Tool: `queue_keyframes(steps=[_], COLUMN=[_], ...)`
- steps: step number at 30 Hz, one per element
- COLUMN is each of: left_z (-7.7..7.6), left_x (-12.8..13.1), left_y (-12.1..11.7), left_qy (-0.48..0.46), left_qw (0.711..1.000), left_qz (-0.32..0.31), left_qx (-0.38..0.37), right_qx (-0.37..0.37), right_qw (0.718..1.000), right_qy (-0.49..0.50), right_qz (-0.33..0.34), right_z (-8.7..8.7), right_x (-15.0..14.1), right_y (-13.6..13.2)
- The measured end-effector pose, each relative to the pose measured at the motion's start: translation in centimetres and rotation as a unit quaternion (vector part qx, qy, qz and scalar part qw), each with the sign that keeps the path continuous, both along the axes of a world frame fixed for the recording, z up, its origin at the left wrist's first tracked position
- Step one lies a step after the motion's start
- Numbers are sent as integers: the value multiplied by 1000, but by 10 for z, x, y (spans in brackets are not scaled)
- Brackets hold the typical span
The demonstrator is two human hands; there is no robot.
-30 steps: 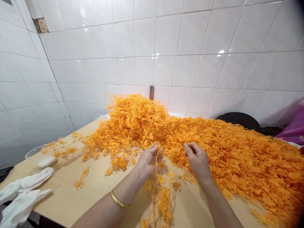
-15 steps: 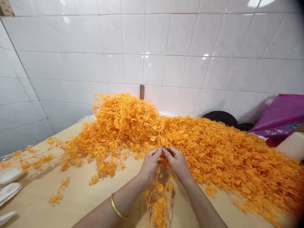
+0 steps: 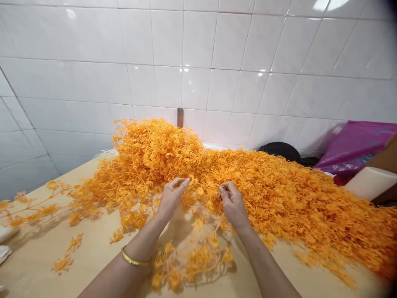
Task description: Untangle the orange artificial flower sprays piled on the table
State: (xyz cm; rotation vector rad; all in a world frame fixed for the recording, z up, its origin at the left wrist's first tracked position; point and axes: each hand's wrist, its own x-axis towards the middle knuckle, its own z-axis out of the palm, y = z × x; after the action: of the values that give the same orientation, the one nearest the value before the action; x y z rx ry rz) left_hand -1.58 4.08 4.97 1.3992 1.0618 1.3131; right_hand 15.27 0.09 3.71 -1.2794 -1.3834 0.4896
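In the head view, my left hand [image 3: 171, 196] is raised left of centre, thumb and forefinger pinched on a small orange artificial flower piece [image 3: 192, 179]. My right hand [image 3: 233, 203] is a short way to its right, its fingers closed together by the orange heap; what they hold is hard to make out. Below and between the hands an orange flower spray [image 3: 198, 263] lies low over the table, slightly blurred. Behind them rises a big heap of orange artificial flower sprays [image 3: 155, 153], spreading far to the right.
A pale table [image 3: 99, 256] carries the heap. Loose orange bits [image 3: 66, 256] lie at the left. By the tiled wall [image 3: 198, 45] are black round things [image 3: 281, 151], a purple bag [image 3: 350, 145] and a cream block-like object [image 3: 376, 182]. White cloth pokes in at the left edge.
My hands came together at the spray's stem, then parted. The hanging spray has dropped lower and now lies more sideways. The view has turned to the right.
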Motion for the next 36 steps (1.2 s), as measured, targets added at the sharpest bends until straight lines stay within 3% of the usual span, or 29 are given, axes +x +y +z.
queue_keyframes(steps=[2, 4, 7, 9, 11, 15, 19, 24, 31, 36], left_z=[0, 0, -1, 0, 0, -1, -8, -17, -20, -15], left_x=[4, 8, 9, 7, 6, 16, 33, 42, 38, 45], left_y=[-3, -4, -2, -2, -4, -12, -6, -2, -10, -14], left_qy=[8, -2, -84, -132, -139, -169, -205, -226, -149, -186], left_qw=[997, 986, 966, 956, 944, 914, 905, 920, 931, 928], left_qz=[-64, -114, -109, -99, -132, -219, -196, -138, -175, -183], left_qx=[-32, -118, -218, -241, -269, -296, -316, -289, -285, -266], right_qx=[3, 10, 15, 19, 23, 21, 4, -36, -7, -5], right_qw=[1000, 999, 999, 998, 997, 999, 997, 988, 998, 997], right_qy=[-25, -39, -19, 16, 44, 24, -24, 24, -47, 59], right_qz=[-2, -9, -36, -58, -60, 10, 68, 147, 31, -52], right_z=[-1, -1, -2, -2, -2, -4, -5, -4, -8, -14], right_x=[-3, -4, -3, -1, -1, -8, -15, -13, -13, -25], right_y=[-1, -2, -1, 0, 1, 0, -2, -1, 0, 1])
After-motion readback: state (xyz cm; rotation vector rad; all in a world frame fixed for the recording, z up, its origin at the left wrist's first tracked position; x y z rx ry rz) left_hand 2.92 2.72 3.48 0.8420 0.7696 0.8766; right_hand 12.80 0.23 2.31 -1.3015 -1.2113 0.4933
